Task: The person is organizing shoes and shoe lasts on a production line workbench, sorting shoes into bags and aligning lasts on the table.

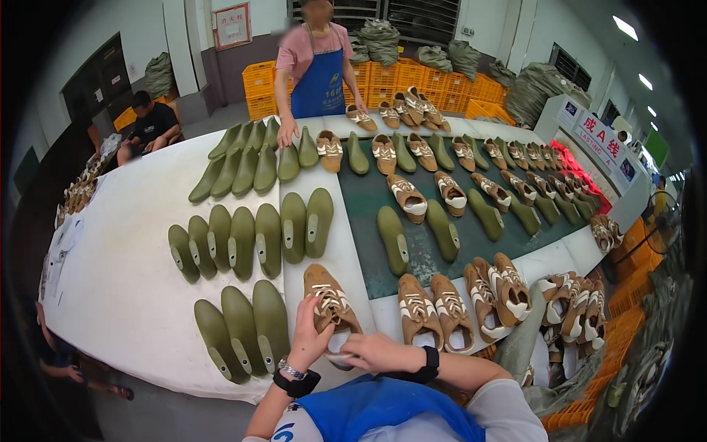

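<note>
At the near edge of a long white table (pixel 125 295), the person's left hand (pixel 309 340) is gripping the side of a tan shoe (pixel 329 303), fingers curled around its heel opening. The right hand (pixel 377 351) is pressing on the same shoe's heel, fingers together. Three olive shoe lasts (pixel 243 329) are lying just left. Farther off, more shoes (pixel 460 308) and lasts are lying in rows. At the far side, a co-worker in a blue apron (pixel 318 81) is touching a last.

green shoe lasts (pixel 243 239), orange crates (pixel 383 77)
</note>
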`<control>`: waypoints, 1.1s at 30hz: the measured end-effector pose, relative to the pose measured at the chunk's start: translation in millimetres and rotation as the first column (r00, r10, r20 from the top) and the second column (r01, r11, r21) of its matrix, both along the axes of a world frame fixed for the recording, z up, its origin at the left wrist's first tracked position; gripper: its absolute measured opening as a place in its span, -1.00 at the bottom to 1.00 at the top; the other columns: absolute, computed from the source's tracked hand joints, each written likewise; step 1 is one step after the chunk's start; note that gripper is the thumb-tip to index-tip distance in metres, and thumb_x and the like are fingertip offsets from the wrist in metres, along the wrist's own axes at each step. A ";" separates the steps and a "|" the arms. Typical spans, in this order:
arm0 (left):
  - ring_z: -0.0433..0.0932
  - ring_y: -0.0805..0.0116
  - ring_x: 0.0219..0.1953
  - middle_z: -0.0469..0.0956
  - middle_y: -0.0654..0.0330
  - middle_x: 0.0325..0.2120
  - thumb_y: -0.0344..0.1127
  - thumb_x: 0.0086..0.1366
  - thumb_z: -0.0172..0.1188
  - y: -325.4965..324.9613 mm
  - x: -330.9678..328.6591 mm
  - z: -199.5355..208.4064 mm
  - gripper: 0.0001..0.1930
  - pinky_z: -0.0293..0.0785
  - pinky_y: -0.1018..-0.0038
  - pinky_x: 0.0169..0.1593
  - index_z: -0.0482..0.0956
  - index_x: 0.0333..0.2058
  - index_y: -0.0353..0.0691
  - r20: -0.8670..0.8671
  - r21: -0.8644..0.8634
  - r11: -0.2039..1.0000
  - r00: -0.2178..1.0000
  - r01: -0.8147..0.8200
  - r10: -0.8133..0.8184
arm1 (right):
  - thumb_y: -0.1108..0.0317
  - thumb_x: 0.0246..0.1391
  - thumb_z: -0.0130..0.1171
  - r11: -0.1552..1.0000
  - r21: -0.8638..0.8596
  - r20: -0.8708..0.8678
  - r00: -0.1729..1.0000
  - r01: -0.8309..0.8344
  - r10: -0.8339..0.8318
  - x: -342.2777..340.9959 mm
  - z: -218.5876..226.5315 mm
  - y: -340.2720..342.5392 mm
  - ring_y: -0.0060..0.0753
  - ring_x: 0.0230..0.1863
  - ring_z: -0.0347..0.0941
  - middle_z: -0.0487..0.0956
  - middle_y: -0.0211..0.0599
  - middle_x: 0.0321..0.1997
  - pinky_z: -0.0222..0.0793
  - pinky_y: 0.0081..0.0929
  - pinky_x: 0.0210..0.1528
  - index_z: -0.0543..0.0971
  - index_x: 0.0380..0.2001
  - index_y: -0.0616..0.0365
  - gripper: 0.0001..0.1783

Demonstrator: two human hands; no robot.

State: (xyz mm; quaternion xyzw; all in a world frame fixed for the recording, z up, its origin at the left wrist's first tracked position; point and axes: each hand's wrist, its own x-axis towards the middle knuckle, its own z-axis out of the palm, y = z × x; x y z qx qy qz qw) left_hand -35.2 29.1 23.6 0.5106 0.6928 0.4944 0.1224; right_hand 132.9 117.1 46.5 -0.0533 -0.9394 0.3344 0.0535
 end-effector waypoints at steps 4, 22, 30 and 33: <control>0.17 -0.12 0.16 0.27 -0.06 0.05 -0.41 -0.01 0.24 -32.7 -21.8 -1.5 -0.49 0.13 0.18 0.20 0.35 -0.02 -0.28 -0.215 -0.133 0.991 0.977 -0.030 0.000 | 0.10 -0.05 0.15 0.947 -0.160 0.039 0.961 0.278 -0.275 13.5 20.3 37.7 0.01 -0.27 0.48 0.55 -0.02 -0.30 0.39 -0.23 -0.20 0.53 -0.26 0.18 -0.61; 0.30 -0.08 0.07 0.19 -0.07 0.12 -0.44 -0.01 0.19 -87.1 -59.4 -51.3 -0.61 0.32 0.26 0.06 0.43 -0.13 -0.23 -0.184 -0.262 0.899 0.933 -0.350 0.310 | 0.43 -0.13 0.16 0.708 0.096 -0.125 0.714 0.700 -0.689 -98.7 -51.5 274.8 0.03 0.02 0.35 0.39 -0.02 0.06 0.32 -0.25 0.02 0.42 -0.06 0.11 -0.54; 0.26 -0.11 0.11 0.19 -0.14 0.12 -0.48 -0.02 0.15 -89.1 -58.3 -50.0 -0.53 0.25 0.25 0.14 0.38 -0.05 -0.27 -0.050 -0.232 0.912 0.940 -0.339 0.337 | 0.44 -0.08 0.07 0.894 0.013 -0.050 0.893 0.448 -0.447 -81.2 -50.0 216.0 0.01 -0.05 0.41 0.51 -0.02 -0.10 0.32 -0.24 0.03 0.50 -0.11 0.16 -0.63; 0.28 0.02 0.12 0.24 -0.10 0.10 -0.52 -0.04 0.12 -90.9 -62.8 -70.1 -0.39 0.19 0.32 0.18 0.24 0.07 -0.34 0.149 -0.223 0.903 0.903 -0.367 0.404 | 0.39 -0.03 0.05 0.951 -0.076 0.067 0.953 0.301 -0.296 -75.0 -42.7 162.7 -0.09 -0.23 0.51 0.54 -0.07 -0.11 0.43 -0.35 -0.16 0.49 -0.09 0.16 -0.64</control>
